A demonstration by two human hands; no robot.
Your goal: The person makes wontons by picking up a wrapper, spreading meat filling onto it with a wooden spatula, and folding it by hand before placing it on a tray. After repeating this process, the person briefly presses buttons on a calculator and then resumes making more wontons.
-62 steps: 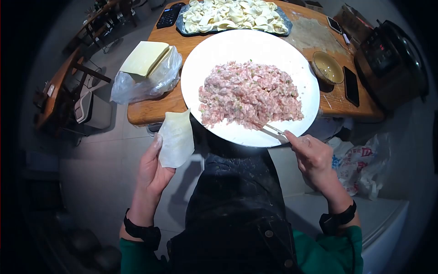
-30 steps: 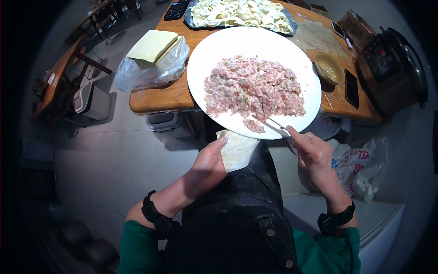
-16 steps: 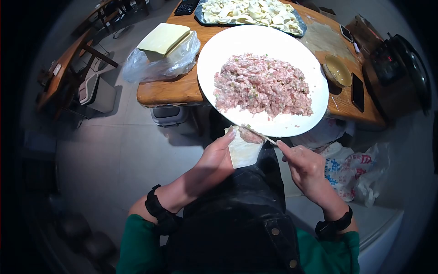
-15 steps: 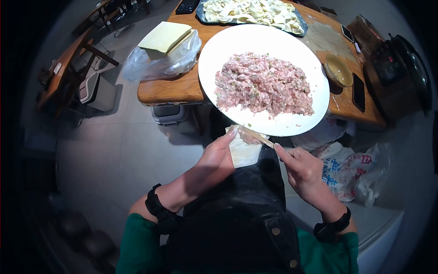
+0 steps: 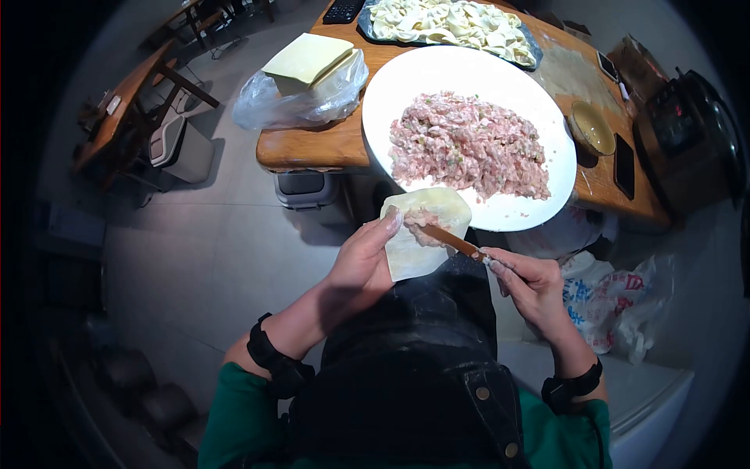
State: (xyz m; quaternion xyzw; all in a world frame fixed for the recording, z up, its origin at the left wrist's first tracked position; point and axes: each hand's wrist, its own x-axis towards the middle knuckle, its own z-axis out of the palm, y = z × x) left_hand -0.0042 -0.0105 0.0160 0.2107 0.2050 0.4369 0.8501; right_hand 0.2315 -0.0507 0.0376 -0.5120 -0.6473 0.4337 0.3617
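Note:
My left hand (image 5: 366, 254) supports a pale wonton wrapper (image 5: 410, 259), its thumb pressed on the left edge and the other fingers underneath, partly hidden. A smear of pink minced meat (image 5: 423, 227) lies on the wrapper's upper middle. Pinched in my right hand (image 5: 531, 288) is a flat wooden stick (image 5: 455, 241), its tip in that meat. Just beyond both hands, a large white plate (image 5: 484, 70) bears a broad mound of minced meat with green bits (image 5: 469, 144). A stack of square wrappers (image 5: 309, 59) sits on a plastic bag (image 5: 289, 105) at the table's left corner.
Behind the plate, a dark tray (image 5: 533, 53) carries many folded wontons (image 5: 445, 22). To the right are a small bowl (image 5: 591, 128), a phone (image 5: 623, 166) and a black cooker (image 5: 687, 129). Printed plastic bags (image 5: 605, 301) hang or lie below the wooden table (image 5: 312, 148).
The wrapper has opened out flat toward me, showing more of its face and the meat on it. The stick's tip has moved down in the meat. The whole view has shifted slightly.

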